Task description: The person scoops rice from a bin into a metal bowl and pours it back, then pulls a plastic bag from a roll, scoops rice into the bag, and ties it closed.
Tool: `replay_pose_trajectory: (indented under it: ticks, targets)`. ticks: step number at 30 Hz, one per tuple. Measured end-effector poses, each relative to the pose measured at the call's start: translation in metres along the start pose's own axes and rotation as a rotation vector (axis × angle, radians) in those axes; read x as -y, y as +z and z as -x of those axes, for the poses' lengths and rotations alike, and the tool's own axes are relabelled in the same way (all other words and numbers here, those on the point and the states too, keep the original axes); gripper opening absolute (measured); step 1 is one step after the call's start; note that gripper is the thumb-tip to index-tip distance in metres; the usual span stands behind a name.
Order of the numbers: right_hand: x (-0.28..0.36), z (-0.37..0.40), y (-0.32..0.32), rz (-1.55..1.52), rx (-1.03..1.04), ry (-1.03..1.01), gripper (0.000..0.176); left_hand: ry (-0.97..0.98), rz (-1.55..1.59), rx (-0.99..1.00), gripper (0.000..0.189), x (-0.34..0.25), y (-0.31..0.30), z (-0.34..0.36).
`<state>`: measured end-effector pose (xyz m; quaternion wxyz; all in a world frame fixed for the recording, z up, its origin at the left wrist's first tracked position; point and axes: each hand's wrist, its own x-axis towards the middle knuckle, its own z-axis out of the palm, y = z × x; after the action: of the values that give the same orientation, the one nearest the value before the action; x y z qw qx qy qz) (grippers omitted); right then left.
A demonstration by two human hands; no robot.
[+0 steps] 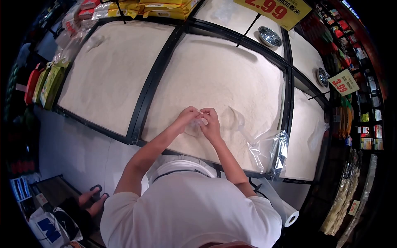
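Note:
Both my hands meet over the front part of a black-framed bin [136, 103] of white rice-like grain [215, 74]. My left hand [188, 116] has its fingers bent and pinched on the top of a clear plastic bag [194, 127]. From the other side, my right hand [211, 124] grips the same bag, its fingertips close to those of the left. The bag hangs below the hands, resting on or just above the grain; what it contains is hard to make out. Right of my hands, a pale translucent scoop [242, 124] lies partly sunk in the grain.
A loose clear plastic sheet [269, 151] covers the bin's right front corner. A roll of plastic bags [290, 217] hangs below. Metal bowls [270, 37] sit in neighbouring bins. Yellow price signs [344, 82] stand on rods. Another person's feet [96, 198] show at lower left.

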<state>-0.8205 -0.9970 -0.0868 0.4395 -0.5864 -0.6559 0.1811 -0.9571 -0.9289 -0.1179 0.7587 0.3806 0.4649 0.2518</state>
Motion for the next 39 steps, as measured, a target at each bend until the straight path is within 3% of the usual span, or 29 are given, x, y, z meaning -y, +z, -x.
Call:
replay_pose_trajectory:
  ticks: [6,9,15,30,39]
  targets:
    - [-0.011,0.001,0.003,-0.307,0.028,0.261,0.019,0.084,0.042,0.143,0.01,-0.003,-0.004,0.008]
    - [-0.015,0.001,0.0,-0.262,0.071,0.391,0.024,0.095,-0.009,0.18,0.013,-0.006,-0.007,0.01]
    - [-0.011,0.001,0.008,-0.167,-0.034,0.341,0.031,0.157,-0.002,0.165,0.015,-0.001,-0.001,0.012]
    - [-0.023,0.003,0.029,-0.033,-0.105,0.266,0.021,0.328,-0.308,-0.014,0.016,0.018,0.0,0.004]
    - [-0.021,0.001,0.019,-0.086,-0.065,0.368,0.019,0.374,-0.377,0.008,0.019,0.017,-0.003,0.002]
